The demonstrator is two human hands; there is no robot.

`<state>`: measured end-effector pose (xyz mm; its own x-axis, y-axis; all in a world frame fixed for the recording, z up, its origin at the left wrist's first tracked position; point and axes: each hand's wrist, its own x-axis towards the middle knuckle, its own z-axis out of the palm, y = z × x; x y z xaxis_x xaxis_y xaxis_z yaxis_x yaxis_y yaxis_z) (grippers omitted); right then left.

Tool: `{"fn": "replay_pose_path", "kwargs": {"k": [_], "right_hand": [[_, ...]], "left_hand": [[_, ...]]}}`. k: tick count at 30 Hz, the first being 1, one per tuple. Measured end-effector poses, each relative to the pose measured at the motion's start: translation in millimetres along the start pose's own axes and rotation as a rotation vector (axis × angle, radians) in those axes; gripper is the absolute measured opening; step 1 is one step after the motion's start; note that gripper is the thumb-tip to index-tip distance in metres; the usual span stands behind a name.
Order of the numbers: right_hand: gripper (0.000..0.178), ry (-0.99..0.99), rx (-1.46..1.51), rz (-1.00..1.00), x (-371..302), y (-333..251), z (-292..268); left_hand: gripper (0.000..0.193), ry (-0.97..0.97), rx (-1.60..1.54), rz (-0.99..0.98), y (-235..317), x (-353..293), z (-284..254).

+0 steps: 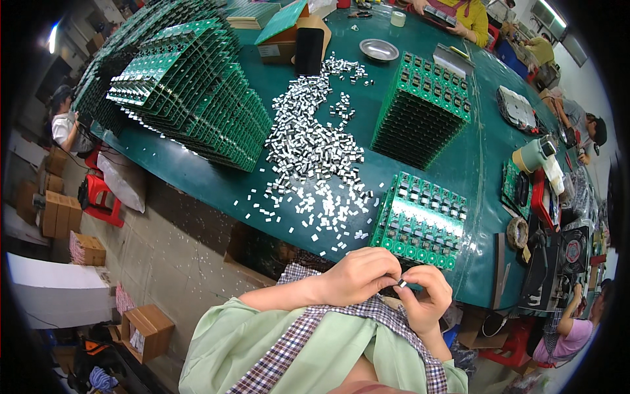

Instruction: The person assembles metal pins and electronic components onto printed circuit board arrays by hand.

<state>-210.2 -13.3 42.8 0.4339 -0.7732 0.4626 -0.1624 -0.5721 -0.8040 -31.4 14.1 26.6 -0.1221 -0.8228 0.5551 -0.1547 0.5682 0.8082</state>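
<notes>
black-and-white part (401, 283): it sits between 4 and 5 o'clock from the middle of the view, pinched where both hands meet, on the near side of the green table (487, 197). on that table a broad mass of circuit boards (184, 92) stands at 10 o'clock, a tall board stack (423, 108) near 2, and a low board stack (420, 220) just past 3, closest to the fingers. loose white parts (308, 138) spread from 12 down toward 6. the left hand (359, 276) is curled, thumb and forefinger closed on the part; the right hand (428, 297) grips it by thumb and finger. the step in hand seems to be fingertip work on one part; the next move likely calls for a light, steady pinch, since something so tiny could slip.
</notes>
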Motion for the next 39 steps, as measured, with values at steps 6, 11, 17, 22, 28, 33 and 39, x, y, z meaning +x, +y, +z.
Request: {"fn": "replay_pose_path", "kwargs": {"k": [6,11,17,22,28,33,39], "right_hand": [[0.024,-0.141,0.221,0.026,5,2,-5],[0.023,0.054,-0.022,-0.098,-3,1,-4],[0.023,0.070,-0.121,-0.166,-3,1,-4],[0.023,0.107,-0.141,-0.213,-6,1,-3],[0.018,0.166,-0.024,0.016,-11,5,-19],[0.017,0.189,-0.304,0.106,10,28,-79],[0.016,-0.007,-0.528,0.044,21,29,-99]], "left_hand": [[0.019,-0.045,-0.044,0.037,6,-4,4],[0.020,0.006,-0.034,-0.027,3,-1,0],[0.020,0.022,0.117,0.116,3,2,1],[0.018,0.088,0.260,0.169,7,-3,5],[0.015,0.002,0.266,0.188,9,5,8],[0.007,0.098,0.495,-0.007,-6,4,-12],[0.055,-0.103,0.591,-0.169,-18,19,-5]]}}
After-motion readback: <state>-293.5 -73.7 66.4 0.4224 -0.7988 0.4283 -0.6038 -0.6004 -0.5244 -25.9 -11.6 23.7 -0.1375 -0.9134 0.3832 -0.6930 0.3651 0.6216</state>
